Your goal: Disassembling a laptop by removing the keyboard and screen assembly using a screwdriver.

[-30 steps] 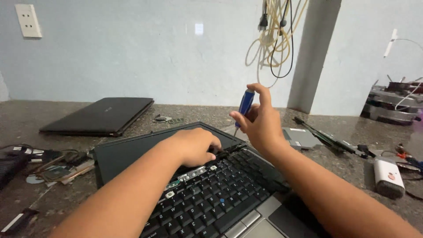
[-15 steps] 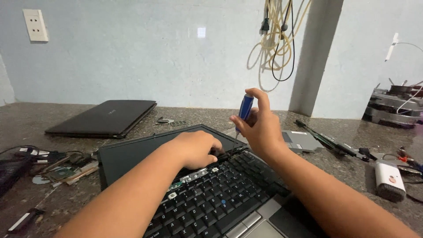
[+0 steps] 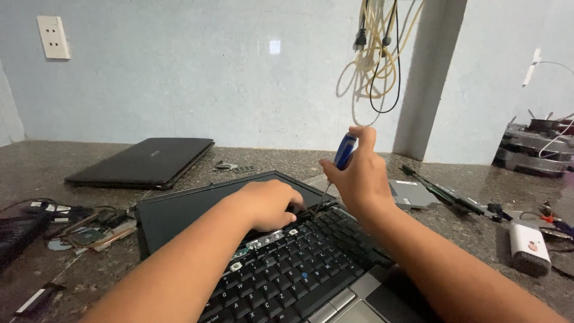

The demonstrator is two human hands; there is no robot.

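Your right hand (image 3: 359, 179) is clenched round the blue handle of a screwdriver (image 3: 344, 152), thumb and fingers wrapped about it, with the thin shaft slanting down and to the left from the palm toward the back edge of the keyboard (image 3: 299, 269). The tip meets the laptop (image 3: 179, 209) just beside the fingertips of your left hand (image 3: 269, 203); the exact contact point is hidden behind those fingers.

Your left hand lies knuckles-up on the strip above the top key row, fingers curled down over the hinge area. Whether it pinches anything or only presses cannot be told from this view.

The laptop lies directly beneath both hands, opened flat, its dark screen stretching away to the left of your left hand.

For a clean turn, a judgement from the pose: bring the shaft closer to upright over the fastener, press along its axis, and let the left fingers steady the tip without covering it.

Beyond your left hand lies a closed black laptop (image 3: 143, 161). Left of your left forearm sit loose cables and small parts (image 3: 84, 230). To the right of your right forearm rests a white adapter (image 3: 529, 248); cords (image 3: 373, 66) hang on the wall above your right hand.
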